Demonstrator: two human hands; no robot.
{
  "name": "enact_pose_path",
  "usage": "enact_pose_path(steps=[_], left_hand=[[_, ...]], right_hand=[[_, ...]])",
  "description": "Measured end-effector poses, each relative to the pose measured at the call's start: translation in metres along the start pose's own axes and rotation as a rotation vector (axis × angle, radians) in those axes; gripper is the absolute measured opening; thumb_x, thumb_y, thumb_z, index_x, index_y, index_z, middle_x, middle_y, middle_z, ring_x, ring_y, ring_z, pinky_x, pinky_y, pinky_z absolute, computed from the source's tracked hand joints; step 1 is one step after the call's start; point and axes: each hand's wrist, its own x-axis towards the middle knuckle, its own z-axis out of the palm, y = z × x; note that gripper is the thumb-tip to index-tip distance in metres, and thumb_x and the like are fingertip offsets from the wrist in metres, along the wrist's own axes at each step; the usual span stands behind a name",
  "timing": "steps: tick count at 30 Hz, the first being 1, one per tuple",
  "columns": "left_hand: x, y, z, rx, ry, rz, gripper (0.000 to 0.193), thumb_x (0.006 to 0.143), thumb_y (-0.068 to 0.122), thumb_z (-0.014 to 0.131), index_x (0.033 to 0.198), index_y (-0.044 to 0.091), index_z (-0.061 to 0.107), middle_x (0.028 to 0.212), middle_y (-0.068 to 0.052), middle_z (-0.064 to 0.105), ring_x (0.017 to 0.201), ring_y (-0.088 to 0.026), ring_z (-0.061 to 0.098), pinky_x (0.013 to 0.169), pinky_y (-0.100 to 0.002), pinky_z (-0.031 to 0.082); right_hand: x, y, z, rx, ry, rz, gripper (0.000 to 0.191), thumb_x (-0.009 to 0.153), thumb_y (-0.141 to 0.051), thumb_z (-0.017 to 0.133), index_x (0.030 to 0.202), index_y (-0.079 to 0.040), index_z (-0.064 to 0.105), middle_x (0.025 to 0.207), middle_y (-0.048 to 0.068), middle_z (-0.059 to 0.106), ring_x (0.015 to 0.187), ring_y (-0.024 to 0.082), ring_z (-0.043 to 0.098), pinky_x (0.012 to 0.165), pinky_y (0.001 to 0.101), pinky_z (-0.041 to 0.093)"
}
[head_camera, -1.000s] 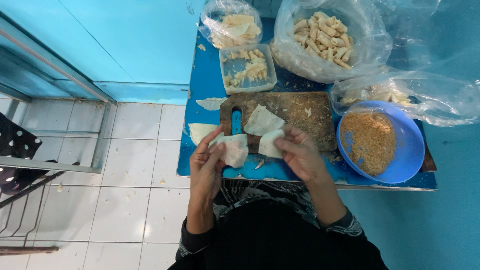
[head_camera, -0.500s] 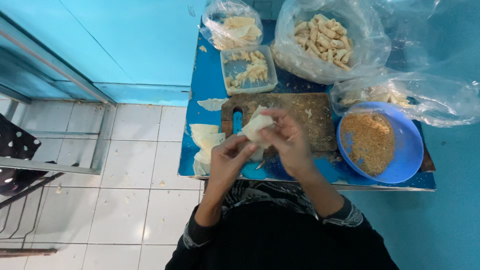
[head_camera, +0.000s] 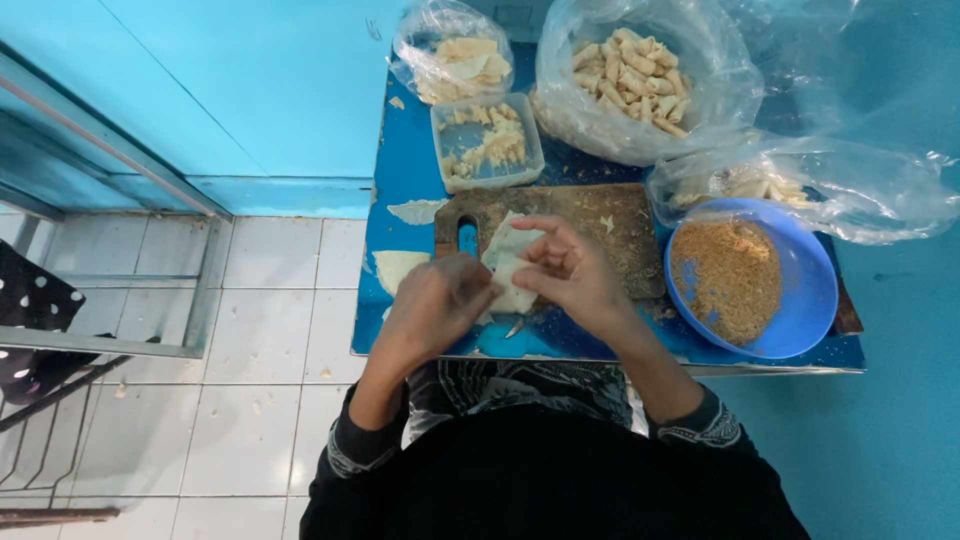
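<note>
My left hand and my right hand meet over the near edge of a worn wooden cutting board on a small blue table. Between them they hold a pale, thin wrapper sheet, pinched from both sides and partly folded. The fingers hide whatever is inside the wrapper. Two more pale wrapper pieces lie on the table's left side.
A blue bowl of brown crumbs stands at the right. A clear tub of filling and plastic bags of rolled pieces and wrappers sit at the back. White tiled floor lies to the left.
My hands lifted the wrapper off the board and brought it together between them; they now hold it slightly lower and nearer to me than half a second ago.
</note>
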Motion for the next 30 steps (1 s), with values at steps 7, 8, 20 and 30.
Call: enact_pose_path(steps=[7,8,20,30], left_hand=[[0.002,-0.006,0.006,-0.004,0.199,-0.079,0.02,0.086,0.021,0.081,0.086,0.002,0.073,0.081,-0.014,0.072,0.07,-0.029,0.072,0.06,-0.038,0.052],[0.0,-0.009,0.004,-0.009,0.232,-0.081,0.017,0.088,0.019,0.079,0.088,0.002,0.074,0.082,-0.014,0.073,0.071,-0.028,0.072,0.06,-0.037,0.052],[-0.021,-0.036,0.013,-0.503,0.3,-0.205,0.022,0.097,-0.001,0.069,0.118,0.001,0.074,0.083,-0.003,0.069,0.07,-0.003,0.054,0.06,-0.02,0.042],[-0.021,-0.022,0.026,-0.618,0.191,-0.22,0.056,0.093,-0.009,0.075,0.146,0.001,0.06,0.082,-0.007,0.054,0.075,-0.011,0.049,0.065,-0.025,0.041]], right_hand=[[0.022,0.008,-0.004,-0.616,0.188,-0.082,0.044,0.094,-0.014,0.073,0.136,-0.013,0.062,0.095,0.004,0.073,0.086,0.015,0.074,0.076,0.0292,0.06],[0.022,0.009,-0.004,-0.723,0.201,-0.14,0.042,0.092,-0.014,0.073,0.133,-0.012,0.063,0.093,0.005,0.073,0.087,0.018,0.073,0.076,0.033,0.058],[0.024,0.016,0.003,-1.06,0.313,-0.285,0.04,0.092,-0.019,0.075,0.129,-0.01,0.066,0.112,0.014,0.067,0.096,0.029,0.069,0.075,0.0431,0.055],[0.006,0.022,0.007,0.164,-0.082,-0.006,0.045,0.09,-0.004,0.074,0.134,-0.006,0.062,0.119,0.008,0.066,0.103,0.014,0.067,0.089,0.0285,0.059]])
